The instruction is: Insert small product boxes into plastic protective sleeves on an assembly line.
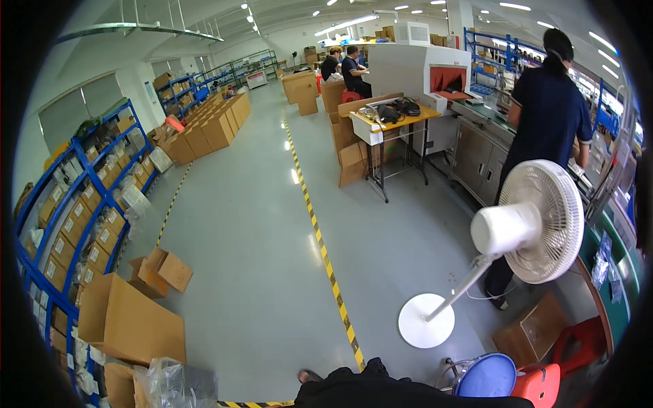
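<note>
Neither of my hands shows in the head view. Dark clothing [381,389] of mine fills the bottom middle, and the tip of a shoe or foot [309,375] peeks out beside it on the floor. Closest to me on the right are a round blue stool [486,376] and a red plastic stool [537,386]. A white pedestal fan [507,230] stands just beyond them on its round base. At the lower left, clear plastic wrap [166,381] lies over a carton, with a large open cardboard box [132,318] behind it.
Blue shelving [88,177] packed with cartons lines the left. Yellow-black tape [320,251] runs along the grey floor. A co-worker [547,115] stands at the right-hand bench, past an open carton [534,328]. Farther off are a small yellow table [415,122], a white machine [398,71] and two seated people.
</note>
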The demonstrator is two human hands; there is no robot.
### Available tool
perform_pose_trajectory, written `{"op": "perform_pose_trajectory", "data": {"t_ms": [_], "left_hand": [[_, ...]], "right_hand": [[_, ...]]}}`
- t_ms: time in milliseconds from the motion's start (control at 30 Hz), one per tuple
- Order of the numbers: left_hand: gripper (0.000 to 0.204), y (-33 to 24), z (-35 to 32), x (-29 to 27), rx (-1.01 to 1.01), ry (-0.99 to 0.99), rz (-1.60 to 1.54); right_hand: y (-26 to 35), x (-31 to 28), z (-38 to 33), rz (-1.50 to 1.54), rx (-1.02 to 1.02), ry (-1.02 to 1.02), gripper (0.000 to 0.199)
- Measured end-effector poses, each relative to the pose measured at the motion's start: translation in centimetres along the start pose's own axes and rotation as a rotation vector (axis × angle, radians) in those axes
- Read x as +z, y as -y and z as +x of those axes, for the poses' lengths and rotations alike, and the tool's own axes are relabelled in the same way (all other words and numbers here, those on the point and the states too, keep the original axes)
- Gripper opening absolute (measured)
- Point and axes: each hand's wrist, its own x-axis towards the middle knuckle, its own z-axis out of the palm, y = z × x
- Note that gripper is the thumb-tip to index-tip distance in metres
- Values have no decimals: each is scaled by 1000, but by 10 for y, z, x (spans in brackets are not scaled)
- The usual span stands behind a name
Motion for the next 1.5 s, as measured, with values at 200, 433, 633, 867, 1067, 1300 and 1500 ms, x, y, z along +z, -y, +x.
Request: {"op": "perform_pose_trajectory", "data": {"t_ms": [200,433,633,867,1067,1300,1500], "left_hand": [[31,82,100,-35,3,49,-3],[32,154,269,-104,152,206,73],[32,181,391,-124,205,319,118],[33,220,522,-187,8,210,187],[33,246,593,-236,-182,185,230],[34,243,721,-255,-259,247,243],[34,288,876,-270,-266,288,246]], "right_hand": [[79,-16,23,115,99,19,20],[248,2,-16,-309,80,-441,26],[455,-149,-4,1267,-239,-625,30],[506,-192,102,413,113,-635,29],[527,-277,163,-30,1,-761,35],[520,-441,361,-581,175,-479,19],[817,-531,477,-155,-213,-516,32]]}}
